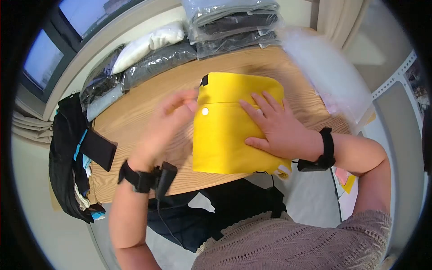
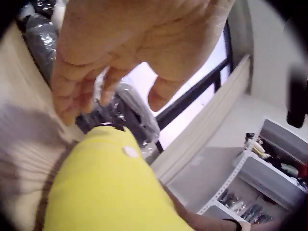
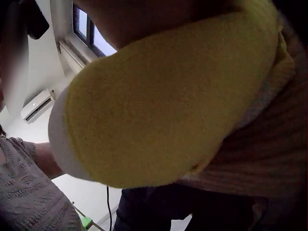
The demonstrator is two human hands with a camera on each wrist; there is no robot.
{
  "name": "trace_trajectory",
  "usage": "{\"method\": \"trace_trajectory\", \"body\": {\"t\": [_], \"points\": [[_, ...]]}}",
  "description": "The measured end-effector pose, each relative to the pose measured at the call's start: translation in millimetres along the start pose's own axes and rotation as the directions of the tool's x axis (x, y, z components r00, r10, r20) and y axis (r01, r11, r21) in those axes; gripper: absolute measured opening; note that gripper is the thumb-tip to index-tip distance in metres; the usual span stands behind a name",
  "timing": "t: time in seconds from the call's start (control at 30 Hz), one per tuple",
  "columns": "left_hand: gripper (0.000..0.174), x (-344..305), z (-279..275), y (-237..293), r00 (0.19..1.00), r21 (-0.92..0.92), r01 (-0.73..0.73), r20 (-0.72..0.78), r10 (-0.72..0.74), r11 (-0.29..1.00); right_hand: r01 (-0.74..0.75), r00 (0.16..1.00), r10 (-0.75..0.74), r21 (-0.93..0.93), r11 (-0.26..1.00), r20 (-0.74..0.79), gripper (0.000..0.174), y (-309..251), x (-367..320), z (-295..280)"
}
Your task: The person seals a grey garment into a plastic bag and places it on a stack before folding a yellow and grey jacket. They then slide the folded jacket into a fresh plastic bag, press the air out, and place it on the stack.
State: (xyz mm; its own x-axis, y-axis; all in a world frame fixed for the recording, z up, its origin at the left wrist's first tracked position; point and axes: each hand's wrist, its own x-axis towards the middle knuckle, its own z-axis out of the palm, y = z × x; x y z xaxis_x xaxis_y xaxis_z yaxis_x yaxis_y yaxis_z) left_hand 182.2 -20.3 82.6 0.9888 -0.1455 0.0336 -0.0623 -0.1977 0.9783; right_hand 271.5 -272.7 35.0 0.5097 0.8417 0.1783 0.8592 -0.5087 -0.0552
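Note:
A folded yellow garment (image 1: pixel 225 139) with white buttons and a black label at its upper left corner lies on the wooden table. The right hand (image 1: pixel 279 126) rests on its right half, fingers spread. Just left of the garment is the blurred left hand (image 1: pixel 173 117), fingers loosely bent, holding nothing. The left wrist view has that hand (image 2: pixel 139 43) above the yellow cloth (image 2: pixel 106 187), not gripping it. Rolled yellow fabric (image 3: pixel 159 106) fills most of the right wrist view, and the right hand's fingers are hidden there.
Bagged garments (image 1: pixel 157 60) line the table's back edge, with a stack of bagged clothes (image 1: pixel 234 27) behind. Clear plastic bags (image 1: pixel 328 72) lie at the right. Black clothing (image 1: pixel 67 153) and a dark flat item (image 1: pixel 100 149) are at the table's left edge.

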Motion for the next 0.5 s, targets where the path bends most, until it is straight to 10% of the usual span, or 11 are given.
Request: {"method": "trace_trajectory", "body": {"t": [0.07, 0.1, 0.17, 0.43, 0.5], "points": [[0.048, 11.1, -18.5, -12.2, 0.834, -0.072, 0.443, -0.333, -0.44, 0.894, 0.002, 1.0, -0.002, -0.001, 1.0, -0.015, 0.076, -2.0, -2.4, 2.2], [0.048, 16.5, -23.5, -24.0, 0.832, -0.075, 0.444, -0.336, -0.442, 0.893, -0.002, 0.999, 0.002, -0.007, 1.0, -0.045, 0.077, -2.6, -2.3, 1.7], [0.048, 26.9, -31.2, -47.0, 0.832, -0.478, 0.537, 0.161, -0.531, 0.695, -0.013, 1.0, 0.013, -0.024, 1.0, 0.001, 0.078, -4.5, -1.1, -2.4], [0.05, 35.6, 22.8, -16.9, 0.898, -0.64, 0.429, 0.226, -0.378, 0.637, -0.045, 0.998, 0.046, 0.019, 0.999, -0.051, 0.08, -4.4, -6.0, 2.6], [0.048, 27.5, 32.2, -4.3, 0.973, -0.609, 0.208, 0.051, -0.224, 0.766, -0.001, 0.989, 0.035, 0.232, 0.973, -0.144, 0.082, -7.1, -6.5, -0.6]]}}
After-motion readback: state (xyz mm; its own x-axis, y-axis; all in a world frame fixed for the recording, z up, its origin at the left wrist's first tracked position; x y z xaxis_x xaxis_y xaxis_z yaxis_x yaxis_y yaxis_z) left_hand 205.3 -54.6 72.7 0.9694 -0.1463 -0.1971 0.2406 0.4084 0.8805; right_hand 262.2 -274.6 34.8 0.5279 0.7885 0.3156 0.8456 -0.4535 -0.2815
